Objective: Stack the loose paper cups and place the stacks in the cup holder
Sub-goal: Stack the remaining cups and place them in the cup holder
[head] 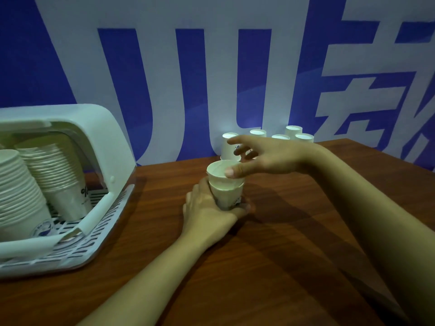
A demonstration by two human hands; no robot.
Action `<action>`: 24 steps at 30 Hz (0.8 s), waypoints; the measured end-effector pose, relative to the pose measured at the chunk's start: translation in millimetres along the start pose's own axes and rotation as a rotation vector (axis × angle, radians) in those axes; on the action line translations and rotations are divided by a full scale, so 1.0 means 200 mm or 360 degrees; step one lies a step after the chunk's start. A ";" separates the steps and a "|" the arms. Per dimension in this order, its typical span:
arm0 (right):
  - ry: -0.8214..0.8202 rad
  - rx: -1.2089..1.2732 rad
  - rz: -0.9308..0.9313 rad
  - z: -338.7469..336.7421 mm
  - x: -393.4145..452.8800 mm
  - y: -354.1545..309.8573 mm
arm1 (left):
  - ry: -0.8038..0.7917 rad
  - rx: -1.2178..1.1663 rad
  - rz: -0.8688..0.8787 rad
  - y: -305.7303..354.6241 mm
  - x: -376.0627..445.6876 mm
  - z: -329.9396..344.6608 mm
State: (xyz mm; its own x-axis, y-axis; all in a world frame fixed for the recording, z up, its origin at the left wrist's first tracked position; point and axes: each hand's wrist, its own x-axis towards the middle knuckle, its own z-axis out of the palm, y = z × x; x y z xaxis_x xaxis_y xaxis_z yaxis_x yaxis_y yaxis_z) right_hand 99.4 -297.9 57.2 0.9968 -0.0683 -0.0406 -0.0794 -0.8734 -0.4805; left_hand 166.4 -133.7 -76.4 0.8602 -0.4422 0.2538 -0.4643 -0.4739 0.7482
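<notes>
Nearest: left hand wrapped round the lower part of a short stack of two nested paper cups, base seemingly on or just above the bench; can't tell if it touches. Upper cup sits proud and slightly skewed in the lower one, not fully seated.

Just past it: right hand above the stack, fingers spread and loose, gripping nothing. Thumb tip rests at the top cup's rim; fingers reach toward the loose cups behind.

Left side: white cup holder with slotted tray, already holding two tall stacks leaning inside.

Far edge by the wall: five loose cups, upside down as far as I can tell, close together. Nearest one sits right at the right hand's fingertips.

Risks, my read:
- Top cup cocked → the next cup jams or the stack tips. Seat it first.
- Loose cups are bunched; an open-fingered reach could knock neighbours over or push them into the wall.
- Cups are thin paper; too hard a squeeze by the left hand ovalises the stack and nesting binds.
- Holder stacks lean; dropping a new stack in carelessly could topple them.
</notes>
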 end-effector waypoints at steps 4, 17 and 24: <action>-0.0091 0.0121 -0.0064 0.10 0.05 -0.03 | 0.0005 -0.0081 -0.0028 -0.01 0.00 0.00; 0.1245 -0.0089 0.0256 0.25 0.29 0.57 | -0.0026 0.0090 -0.0049 0.02 -0.01 -0.01; 0.1250 -0.0519 0.0482 0.27 0.29 0.77 | -0.0053 0.0122 -0.0068 0.02 0.00 -0.01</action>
State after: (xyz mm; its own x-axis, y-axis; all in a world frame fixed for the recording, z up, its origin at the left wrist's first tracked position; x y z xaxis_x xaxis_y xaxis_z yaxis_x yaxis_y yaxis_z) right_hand 145.5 -410.7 -67.6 0.6577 -0.5228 0.5424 -0.4534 -0.8497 -0.2691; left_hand 164.0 -135.1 -72.2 0.8726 -0.4450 0.2012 -0.4434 -0.5492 0.7084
